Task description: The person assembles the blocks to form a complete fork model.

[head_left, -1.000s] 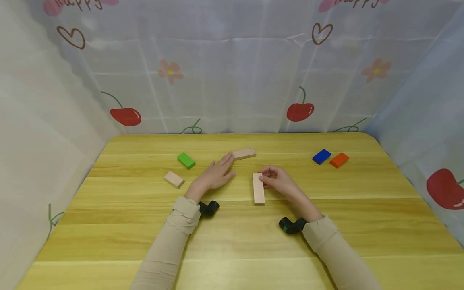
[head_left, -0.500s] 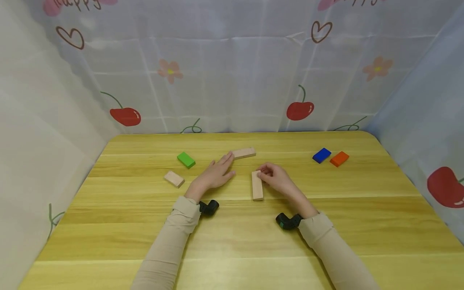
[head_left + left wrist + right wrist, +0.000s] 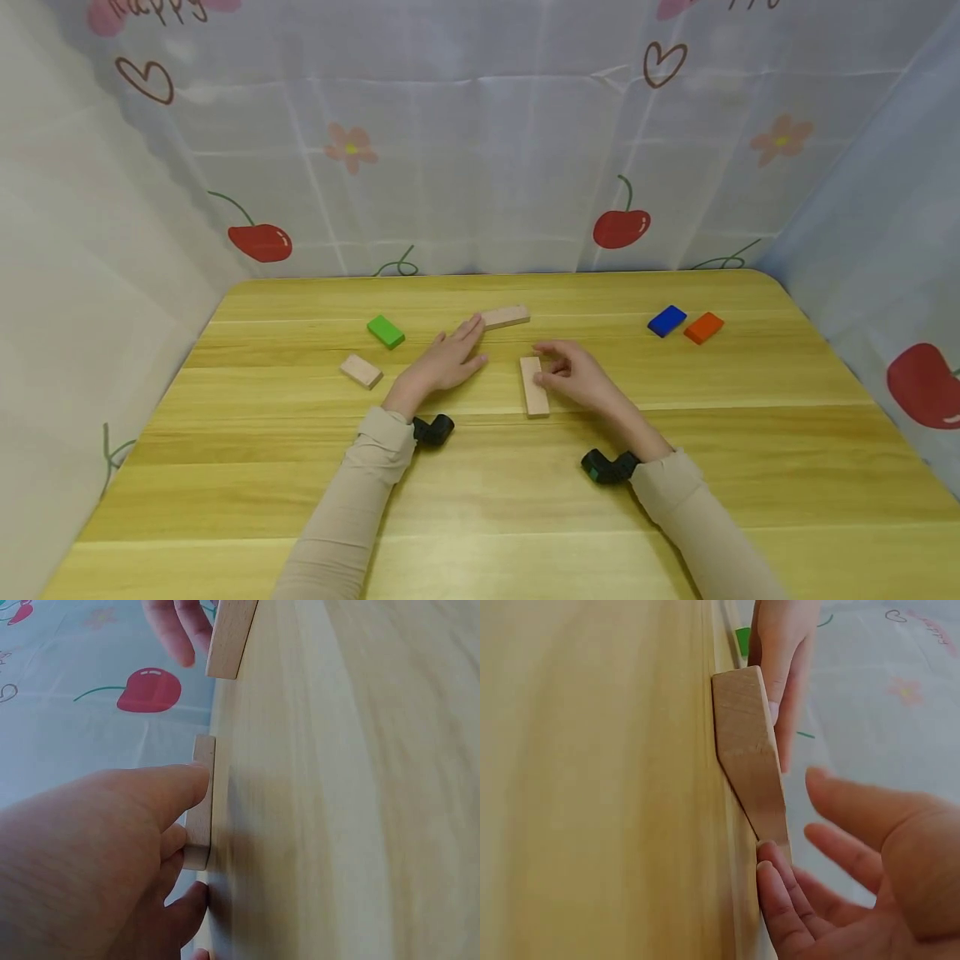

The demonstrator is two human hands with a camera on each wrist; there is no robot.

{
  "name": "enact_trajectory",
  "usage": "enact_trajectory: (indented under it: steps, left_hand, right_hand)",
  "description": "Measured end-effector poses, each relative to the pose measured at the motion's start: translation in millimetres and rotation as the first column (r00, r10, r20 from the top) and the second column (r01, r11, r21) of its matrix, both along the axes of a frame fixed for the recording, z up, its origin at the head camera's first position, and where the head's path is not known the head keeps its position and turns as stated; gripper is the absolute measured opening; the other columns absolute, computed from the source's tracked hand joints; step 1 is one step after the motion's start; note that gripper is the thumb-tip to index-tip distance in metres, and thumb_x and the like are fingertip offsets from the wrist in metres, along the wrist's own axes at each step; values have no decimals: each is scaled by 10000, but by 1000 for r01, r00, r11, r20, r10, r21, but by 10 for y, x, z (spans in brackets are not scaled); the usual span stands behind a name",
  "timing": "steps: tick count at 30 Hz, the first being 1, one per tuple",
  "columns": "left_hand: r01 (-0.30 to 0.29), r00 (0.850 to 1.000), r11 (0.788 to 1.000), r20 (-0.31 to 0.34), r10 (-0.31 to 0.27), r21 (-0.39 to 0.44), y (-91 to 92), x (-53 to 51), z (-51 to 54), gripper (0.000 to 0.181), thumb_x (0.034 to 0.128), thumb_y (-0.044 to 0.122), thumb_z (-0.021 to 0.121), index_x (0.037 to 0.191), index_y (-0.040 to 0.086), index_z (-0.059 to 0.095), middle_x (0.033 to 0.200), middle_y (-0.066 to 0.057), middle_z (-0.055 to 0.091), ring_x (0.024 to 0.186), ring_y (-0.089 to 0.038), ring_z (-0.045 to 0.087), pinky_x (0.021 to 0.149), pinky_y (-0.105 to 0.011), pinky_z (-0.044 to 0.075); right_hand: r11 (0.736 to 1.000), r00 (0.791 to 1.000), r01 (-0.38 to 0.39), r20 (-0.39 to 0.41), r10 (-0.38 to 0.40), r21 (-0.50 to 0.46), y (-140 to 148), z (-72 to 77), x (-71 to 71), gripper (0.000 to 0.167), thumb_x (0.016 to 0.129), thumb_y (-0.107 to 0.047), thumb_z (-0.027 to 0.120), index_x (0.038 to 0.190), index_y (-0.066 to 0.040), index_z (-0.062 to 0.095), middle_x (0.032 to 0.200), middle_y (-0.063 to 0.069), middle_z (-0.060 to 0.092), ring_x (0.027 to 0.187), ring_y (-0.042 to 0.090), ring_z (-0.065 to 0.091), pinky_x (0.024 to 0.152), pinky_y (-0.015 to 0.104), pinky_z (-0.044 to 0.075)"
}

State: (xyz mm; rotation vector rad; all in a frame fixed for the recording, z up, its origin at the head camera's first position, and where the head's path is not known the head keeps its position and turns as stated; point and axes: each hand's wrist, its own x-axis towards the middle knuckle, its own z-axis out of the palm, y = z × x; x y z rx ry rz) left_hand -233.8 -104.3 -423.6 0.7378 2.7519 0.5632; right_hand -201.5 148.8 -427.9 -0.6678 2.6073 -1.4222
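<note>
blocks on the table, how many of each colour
Plain wood blocks: 3
Green block: 1
Blue block: 1
Orange block: 1
Total: 6

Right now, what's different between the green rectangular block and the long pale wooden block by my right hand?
The green rectangular block is brightly coloured; the long pale wooden block looks like bare wood. The green one is shorter than the pale one. The green one lies slanted; the pale one points nearly toward you. Both are rectangular.
</note>
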Motion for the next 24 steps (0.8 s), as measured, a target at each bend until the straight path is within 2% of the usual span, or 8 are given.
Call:
enact_trajectory:
  steps: [4,8,11,15,21,24]
  left_hand:
    - [2,1000,1000,7,-2,11,13,0,6,649,1019,360,378,1507,78,58,1547,-39,-12,1399,-199,45,1101,-484,32]
    - [0,1000,1000,11,0,16,8,-14,23,661,1012,367,399,1506,69,78,1548,-55,7,1399,-221,54,1099,-489,45]
    - [-5,1000,1000,14,5,22,14,-24,47,662,1002,362,433,1504,64,119,1548,-65,41,1397,-225,76,1098,-493,72]
    - [-31,999,998,-8,32,60,26,-58,74,677,985,323,496,1497,41,155,1541,-117,90,1390,-248,113,1099,-470,127]
    - [-92,995,984,-28,98,156,24,-182,11,701,962,263,557,1489,7,173,1526,-162,139,1375,-282,166,1099,-409,170]
    - [-116,992,968,-15,122,224,27,-255,-29,688,951,240,579,1483,9,210,1496,-152,251,1353,-280,241,1086,-392,218]
  right_hand:
    - [993,992,-121,-41,121,5,141,-10,130,555,840,-94,715,1340,-3,493,1326,209,411,1057,335,509,885,468,445]
    - [979,975,-187,-106,194,78,220,-33,272,567,825,-141,737,1343,-70,518,1410,188,355,1235,368,382,980,541,340]
    - [976,969,-183,-144,200,122,225,-68,349,538,825,-158,737,1327,-104,550,1415,169,369,1287,364,317,995,558,307]
    - [976,967,-154,-182,181,152,203,-101,376,501,839,-162,723,1315,-120,572,1410,155,385,1275,360,326,983,553,321]
    - [973,956,-134,-234,177,187,177,-132,395,459,863,-145,693,1307,-110,580,1415,151,390,1260,348,344,974,529,340]
    - [971,950,-122,-258,175,207,155,-145,399,457,873,-150,683,1315,-114,573,1419,144,391,1250,336,362,970,512,355]
